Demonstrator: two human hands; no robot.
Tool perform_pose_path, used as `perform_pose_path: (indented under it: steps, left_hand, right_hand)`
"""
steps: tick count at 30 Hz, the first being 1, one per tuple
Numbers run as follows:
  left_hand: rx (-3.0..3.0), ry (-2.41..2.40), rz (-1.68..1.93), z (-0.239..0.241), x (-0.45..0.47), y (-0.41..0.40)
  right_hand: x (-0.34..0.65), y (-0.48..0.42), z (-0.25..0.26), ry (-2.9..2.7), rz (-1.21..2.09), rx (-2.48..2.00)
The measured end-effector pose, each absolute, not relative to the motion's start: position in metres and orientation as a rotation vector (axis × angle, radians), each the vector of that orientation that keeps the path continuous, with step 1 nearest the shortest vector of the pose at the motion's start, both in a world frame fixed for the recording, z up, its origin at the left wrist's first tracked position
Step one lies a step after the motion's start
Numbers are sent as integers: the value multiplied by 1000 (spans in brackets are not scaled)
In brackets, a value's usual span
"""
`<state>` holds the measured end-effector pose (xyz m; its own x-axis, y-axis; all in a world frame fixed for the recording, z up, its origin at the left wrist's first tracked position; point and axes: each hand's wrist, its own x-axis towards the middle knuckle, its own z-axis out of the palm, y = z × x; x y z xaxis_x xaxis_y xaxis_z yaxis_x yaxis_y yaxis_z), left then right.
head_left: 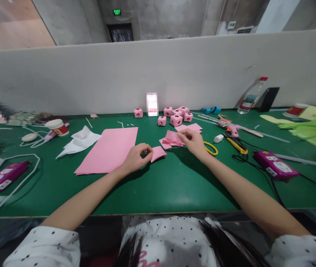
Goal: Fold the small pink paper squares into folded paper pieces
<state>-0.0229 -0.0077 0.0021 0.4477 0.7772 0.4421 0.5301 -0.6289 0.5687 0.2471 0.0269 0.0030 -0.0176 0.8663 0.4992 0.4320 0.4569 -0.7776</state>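
Note:
My left hand [138,157] is closed in a pinch on the left edge of a small pink paper piece [158,153], which sits low over the green table. With thumb and fingers together, my right hand [193,142] grips the top pink paper square [171,136] above a loose stack of pink paper squares [178,143]. More pink squares [193,128] lie just behind that hand. Left of my left hand is a large pink sheet [110,148]. Several folded pink paper cubes [176,119] with dark diamond-shaped marks stand toward the back.
Yellow-handled scissors [212,148], a utility knife [237,145], a pink glue gun [232,129] and a purple power strip [275,165] lie to the right. White tissue [81,140] and a paper cup [58,127] are on the left. A grey partition [105,81] borders the table's back.

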Motion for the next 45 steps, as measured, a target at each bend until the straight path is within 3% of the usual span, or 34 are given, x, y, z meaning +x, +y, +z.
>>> perform_pose_path:
  steps: [9, 19, 45]
  left_hand:
    - [2796, 1034, 750, -11, -20, -6]
    - [2791, 1099, 660, -13, -20, -5]
    - [2687, 1146, 973, -5, -20, -9]
  right_hand:
    - [269, 55, -16, -1444, 398, -1257]
    - [270, 68, -32, -1565, 382, -1353]
    - [266, 52, -19, -1889, -18, -1525]
